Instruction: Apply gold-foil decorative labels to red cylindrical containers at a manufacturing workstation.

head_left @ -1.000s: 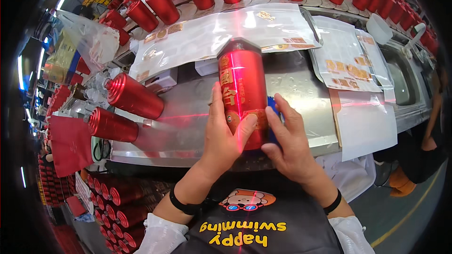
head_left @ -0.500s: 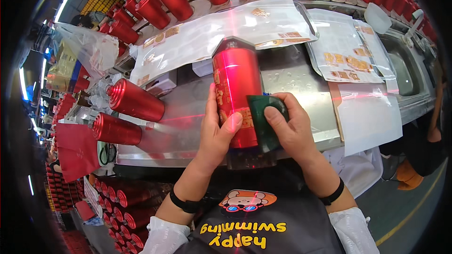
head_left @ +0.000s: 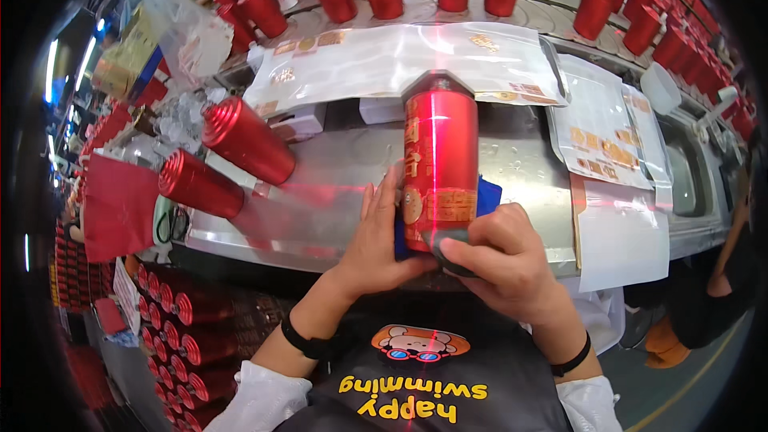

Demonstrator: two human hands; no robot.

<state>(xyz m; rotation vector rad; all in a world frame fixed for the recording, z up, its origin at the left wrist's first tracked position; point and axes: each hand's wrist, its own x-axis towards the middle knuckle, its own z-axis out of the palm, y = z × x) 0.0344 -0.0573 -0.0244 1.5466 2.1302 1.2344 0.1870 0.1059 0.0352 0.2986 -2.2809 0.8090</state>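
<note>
Far L: dark red flat sheet (head_left: 120, 212); below it, stacked shiny red metal cylinders (head_left: 212, 302). Higher up, clear plastic bag (head_left: 192, 36). Next, qty 2 red metallic stepped-top bottles (head_left: 252, 142), on stainless-steel bench (head_left: 344, 204), well clear of hands. L hand (head_left: 380, 244): fingers extended along L side of gold-printed red metallic bottle (head_left: 448, 148); contact, can't tell from here. Bottle at ctr, faceted end away from person, overlapping white gold-decal sheet (head_left: 360, 68); blue cloth-like piece (head_left: 489, 194) beside it. R hand (head_left: 512, 260): pinching dark grey-green tool (head_left: 456, 250), mostly hidden, at bottle's near end. Far R: plain white sheet (head_left: 624, 236), steel sink (head_left: 688, 180).
</note>
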